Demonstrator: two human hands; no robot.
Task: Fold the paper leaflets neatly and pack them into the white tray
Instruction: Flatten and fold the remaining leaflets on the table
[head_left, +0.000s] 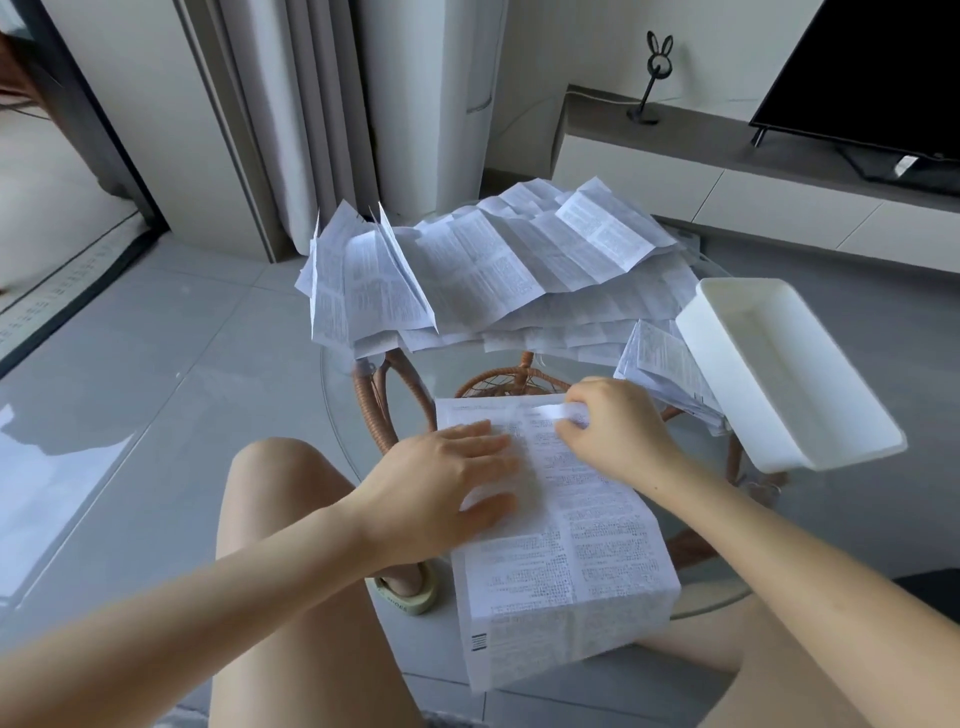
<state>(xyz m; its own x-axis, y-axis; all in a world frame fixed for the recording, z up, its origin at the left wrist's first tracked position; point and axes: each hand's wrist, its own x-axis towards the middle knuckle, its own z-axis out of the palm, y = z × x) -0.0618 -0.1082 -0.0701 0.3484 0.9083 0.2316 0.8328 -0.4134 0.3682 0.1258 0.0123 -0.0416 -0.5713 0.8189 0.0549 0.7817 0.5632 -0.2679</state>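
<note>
right grip (618, 431) pinches creased paper leaflet (587, 551) | left grip (447, 483) flat, pressing | rectangular white tray (779, 374), probably plastic

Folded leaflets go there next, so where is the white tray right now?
Head view: the white tray sits at the right edge of the glass table, partly on a stack of leaflets, right of the right hand pinching the leaflet.
</note>
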